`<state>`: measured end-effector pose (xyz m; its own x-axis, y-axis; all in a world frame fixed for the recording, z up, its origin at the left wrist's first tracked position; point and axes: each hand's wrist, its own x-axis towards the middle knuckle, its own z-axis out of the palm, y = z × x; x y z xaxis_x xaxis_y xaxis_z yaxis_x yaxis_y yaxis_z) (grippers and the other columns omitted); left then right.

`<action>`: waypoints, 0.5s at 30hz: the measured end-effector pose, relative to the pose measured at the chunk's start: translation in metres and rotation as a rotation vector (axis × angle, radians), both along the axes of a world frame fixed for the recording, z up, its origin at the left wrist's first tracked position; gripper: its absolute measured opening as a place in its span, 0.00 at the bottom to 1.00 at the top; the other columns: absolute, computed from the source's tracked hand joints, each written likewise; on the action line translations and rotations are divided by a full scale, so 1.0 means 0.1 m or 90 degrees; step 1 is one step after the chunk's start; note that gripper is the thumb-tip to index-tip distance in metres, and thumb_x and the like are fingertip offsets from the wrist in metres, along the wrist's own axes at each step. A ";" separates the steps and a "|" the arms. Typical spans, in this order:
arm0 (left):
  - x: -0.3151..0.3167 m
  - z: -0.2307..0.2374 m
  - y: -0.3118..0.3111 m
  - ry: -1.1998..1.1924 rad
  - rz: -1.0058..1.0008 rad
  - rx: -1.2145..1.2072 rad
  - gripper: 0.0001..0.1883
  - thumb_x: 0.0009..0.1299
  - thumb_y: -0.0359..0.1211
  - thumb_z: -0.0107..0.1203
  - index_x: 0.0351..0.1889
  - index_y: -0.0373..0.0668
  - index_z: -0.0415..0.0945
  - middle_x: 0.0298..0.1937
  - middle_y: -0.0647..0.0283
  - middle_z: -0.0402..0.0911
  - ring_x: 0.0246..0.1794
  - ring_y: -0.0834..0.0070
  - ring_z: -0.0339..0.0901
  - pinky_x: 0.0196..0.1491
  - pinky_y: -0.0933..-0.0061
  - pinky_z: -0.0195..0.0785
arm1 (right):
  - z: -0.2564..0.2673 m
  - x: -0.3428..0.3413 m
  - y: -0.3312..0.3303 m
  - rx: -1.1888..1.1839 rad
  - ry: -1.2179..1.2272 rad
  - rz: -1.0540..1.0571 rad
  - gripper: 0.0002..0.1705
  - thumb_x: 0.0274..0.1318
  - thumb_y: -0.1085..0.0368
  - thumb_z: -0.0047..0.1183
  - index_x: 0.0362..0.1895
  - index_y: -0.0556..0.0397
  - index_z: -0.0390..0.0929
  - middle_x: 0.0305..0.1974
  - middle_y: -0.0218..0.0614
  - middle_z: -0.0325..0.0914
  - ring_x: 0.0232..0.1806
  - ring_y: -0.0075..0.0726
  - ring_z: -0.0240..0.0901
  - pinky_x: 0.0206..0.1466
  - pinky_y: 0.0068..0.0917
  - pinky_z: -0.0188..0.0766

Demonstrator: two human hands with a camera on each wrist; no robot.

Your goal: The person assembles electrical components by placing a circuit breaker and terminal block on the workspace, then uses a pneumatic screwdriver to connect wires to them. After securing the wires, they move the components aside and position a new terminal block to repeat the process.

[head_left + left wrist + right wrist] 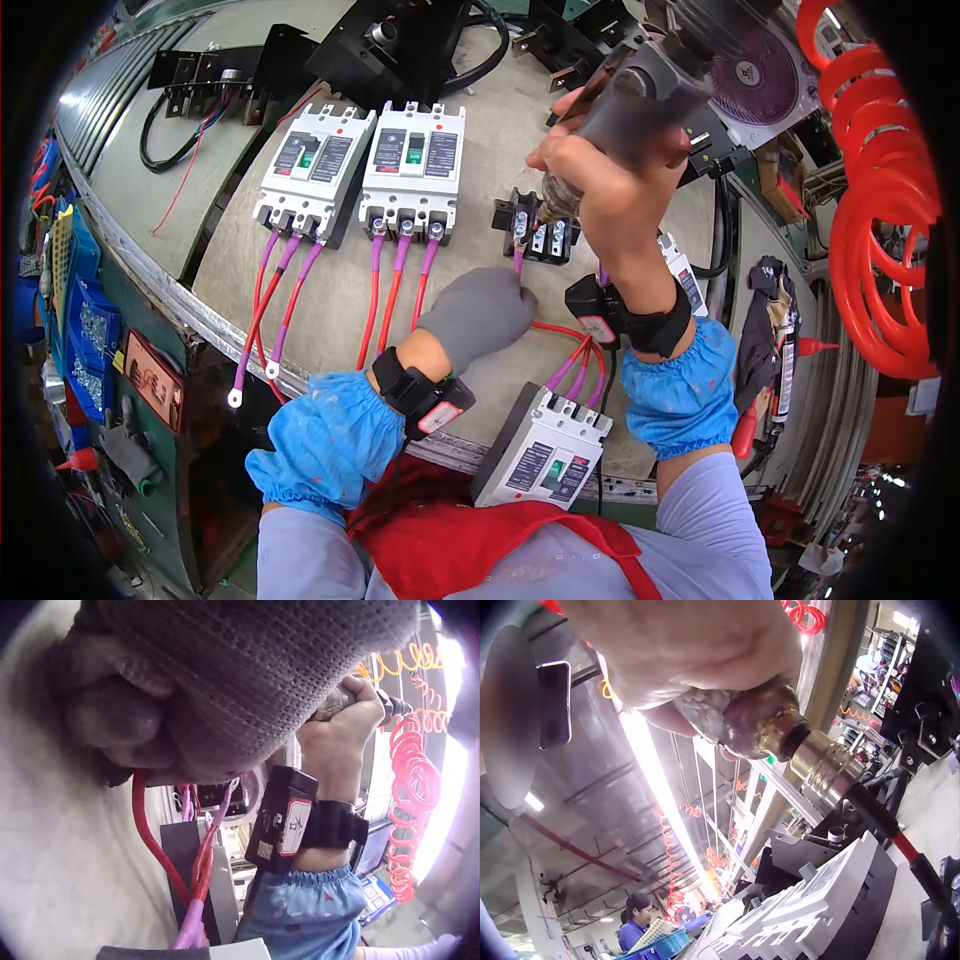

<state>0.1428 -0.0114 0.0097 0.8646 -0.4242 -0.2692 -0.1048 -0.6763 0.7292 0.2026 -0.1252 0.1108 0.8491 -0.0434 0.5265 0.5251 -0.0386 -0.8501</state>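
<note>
In the head view my left hand (478,318), in a grey glove, holds a red cable (142,821) with its fingers curled round it. The cable's purple-sleeved end (518,263) reaches a small black terminal block (508,216) with silver screws. My bare right hand (622,195) grips a power screwdriver (640,110), tilted down over that block. Its bit meets the block at the left screw, beside the cable end. The brass-coloured chuck (826,766) shows in the right wrist view. A white circuit breaker (545,450) with red and purple cables lies just in front of my body.
Two more wired circuit breakers, one left (312,165) and one right (413,165), stand at the upper left. Black metal brackets (390,50) with cables lie at the back. A red coiled air hose (880,230) hangs at the right. Blue parts bins (92,340) sit at far left.
</note>
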 end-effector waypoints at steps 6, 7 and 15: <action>-0.02 -0.02 -0.01 -0.026 -0.019 0.019 0.22 0.69 0.44 0.44 0.29 0.32 0.78 0.30 0.40 0.78 0.34 0.45 0.78 0.43 0.50 0.70 | 0.04 -0.04 -0.03 -0.060 -0.032 -0.081 0.12 0.39 0.78 0.51 0.34 0.68 0.73 0.26 0.42 0.77 0.21 0.39 0.78 0.29 0.34 0.78; -0.03 -0.01 -0.01 -0.024 -0.018 0.025 0.22 0.69 0.44 0.44 0.29 0.32 0.78 0.30 0.40 0.78 0.34 0.45 0.78 0.43 0.50 0.70 | 0.04 -0.05 -0.02 -0.041 -0.026 -0.088 0.11 0.39 0.78 0.51 0.33 0.68 0.73 0.26 0.42 0.77 0.21 0.39 0.78 0.29 0.34 0.78; -0.04 -0.04 0.00 -0.031 0.007 -0.006 0.22 0.68 0.44 0.43 0.28 0.32 0.78 0.28 0.42 0.79 0.30 0.47 0.78 0.39 0.50 0.71 | -0.02 -0.01 -0.17 0.044 0.030 -0.180 0.10 0.42 0.73 0.49 0.32 0.67 0.72 0.23 0.41 0.75 0.22 0.40 0.76 0.31 0.32 0.75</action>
